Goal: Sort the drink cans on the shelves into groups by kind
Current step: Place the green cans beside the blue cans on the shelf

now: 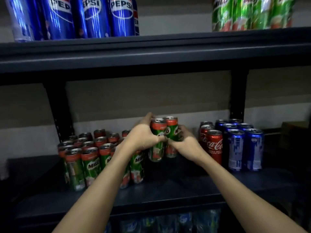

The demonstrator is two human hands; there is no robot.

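Observation:
Two green and red Milo cans stand side by side at the middle of the middle shelf [168, 190]. My left hand [143, 137] grips the left Milo can [157, 150], which tilts slightly. The right Milo can [171, 130] is held by my right hand [185, 142]. A large group of Milo cans [89, 162] stands to the left of my hands. To the right stand red Coca-Cola cans [214, 145], then blue Pepsi cans [244, 147].
On the upper shelf [151, 52], blue Pepsi cans [94, 15] stand at the left and green Milo cans [249, 12] at the right. More blue cans [168, 222] show dimly below. Black uprights [58, 111] flank the middle shelf. A brown box [294, 132] sits far right.

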